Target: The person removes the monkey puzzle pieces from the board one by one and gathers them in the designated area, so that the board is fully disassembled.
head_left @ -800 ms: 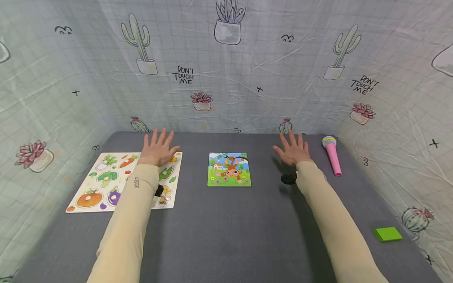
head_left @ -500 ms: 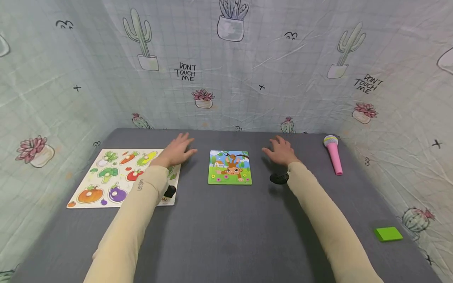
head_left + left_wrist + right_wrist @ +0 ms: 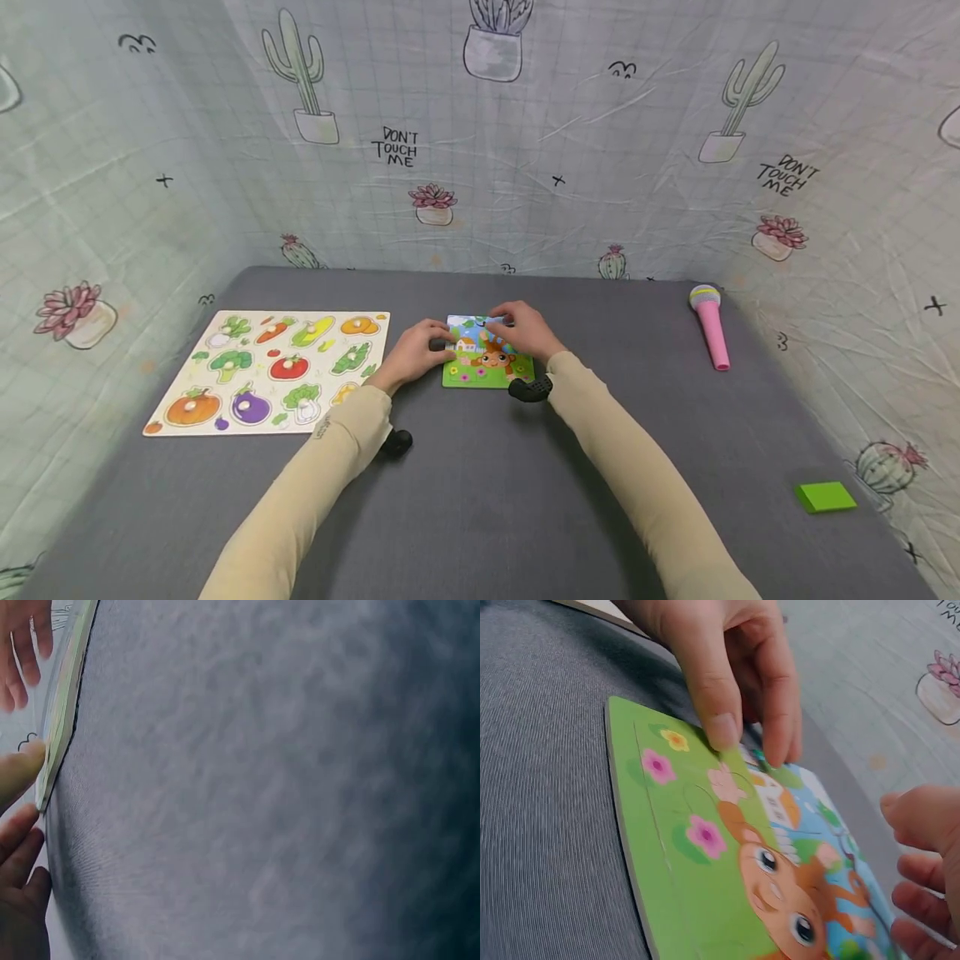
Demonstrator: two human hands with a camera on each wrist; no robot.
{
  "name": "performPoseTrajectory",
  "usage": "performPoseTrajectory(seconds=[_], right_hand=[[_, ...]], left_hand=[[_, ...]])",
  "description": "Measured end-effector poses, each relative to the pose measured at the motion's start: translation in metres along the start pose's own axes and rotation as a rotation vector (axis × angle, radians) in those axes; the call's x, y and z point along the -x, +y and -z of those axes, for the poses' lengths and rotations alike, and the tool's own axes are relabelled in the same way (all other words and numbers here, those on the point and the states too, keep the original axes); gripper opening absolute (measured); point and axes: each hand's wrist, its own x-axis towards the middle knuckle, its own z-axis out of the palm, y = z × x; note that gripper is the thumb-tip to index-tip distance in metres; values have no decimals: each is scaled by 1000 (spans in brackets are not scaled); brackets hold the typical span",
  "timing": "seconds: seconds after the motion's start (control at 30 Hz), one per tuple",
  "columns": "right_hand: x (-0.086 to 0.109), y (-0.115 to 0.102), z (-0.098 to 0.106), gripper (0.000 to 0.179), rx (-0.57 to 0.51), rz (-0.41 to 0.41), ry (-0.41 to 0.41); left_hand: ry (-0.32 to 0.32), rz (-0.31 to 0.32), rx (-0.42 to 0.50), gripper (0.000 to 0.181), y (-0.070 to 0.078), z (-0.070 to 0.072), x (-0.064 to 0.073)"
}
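A square jigsaw puzzle (image 3: 474, 377) with a hanging monkey picture lies flat in the middle of the table. My left hand (image 3: 411, 357) is at its left side, thumb and fingertips right at the edge, as the right wrist view shows from close by. Over the puzzle's upper right part is my right hand (image 3: 529, 333), its fingers loosely bent. In the right wrist view, that same right hand (image 3: 930, 862) has its thumb and fingers apart, with nothing between them. The puzzle (image 3: 64, 712) appears edge-on in the left wrist view.
To the left lies a white vegetable puzzle board (image 3: 262, 392). A pink toy microphone (image 3: 711, 329) rests at the back right, and a green block (image 3: 825, 497) at the front right. A patterned curtain (image 3: 517, 167) rises behind the grey table (image 3: 480, 500).
Both hands have come down and inward from spread positions to the monkey puzzle. My left hand has moved right, off the vegetable board; my right hand has moved left.
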Motion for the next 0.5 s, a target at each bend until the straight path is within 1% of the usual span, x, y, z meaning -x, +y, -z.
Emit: performPoseTrajectory(seconds=[0.27,0.5], right_hand=[[-12,-4,-14,38,-53,-41,7],[-20,-3,-20,38,-43,-92,20]], left_hand=[[-2,53,3,30,0,-1,-1],[31,87,4,28,1,-1,-4]])
